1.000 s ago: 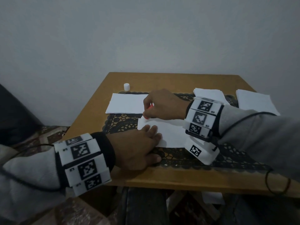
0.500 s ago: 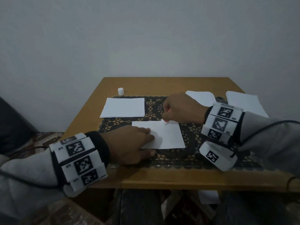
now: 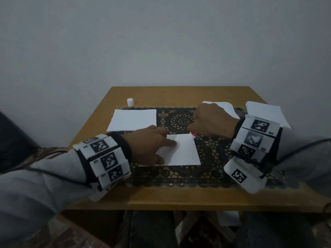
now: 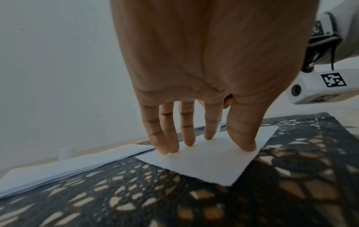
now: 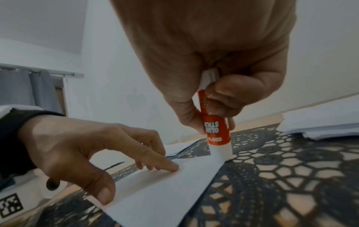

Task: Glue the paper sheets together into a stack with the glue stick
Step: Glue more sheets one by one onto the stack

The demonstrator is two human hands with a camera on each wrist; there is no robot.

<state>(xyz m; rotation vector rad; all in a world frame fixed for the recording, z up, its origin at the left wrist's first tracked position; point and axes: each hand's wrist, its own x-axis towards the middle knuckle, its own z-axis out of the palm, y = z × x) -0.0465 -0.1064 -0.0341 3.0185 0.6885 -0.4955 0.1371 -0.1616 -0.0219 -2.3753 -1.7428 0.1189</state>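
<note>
A white paper sheet (image 3: 184, 151) (image 4: 204, 162) (image 5: 165, 188) lies on the dark lace mat (image 3: 182, 120) in the middle of the table. My left hand (image 3: 152, 145) (image 4: 200, 138) (image 5: 93, 155) presses its left part down with straight fingertips. My right hand (image 3: 209, 120) (image 5: 213, 116) grips an orange glue stick (image 5: 216, 130) (image 3: 193, 134) upright, its white tip touching the sheet's far right corner. A stack of white sheets (image 3: 133, 119) (image 4: 64, 167) lies at the far left of the mat.
The white glue cap (image 3: 130, 102) stands on the wooden table (image 3: 179, 199) behind the left stack. Two more piles of white paper (image 3: 225, 108) (image 3: 265, 111) lie at the far right. A grey wall rises right behind the table.
My right hand has drawn the glue stick from the sheet's far left corner along the far edge to its far right corner. The left hand has kept pressing the sheet.
</note>
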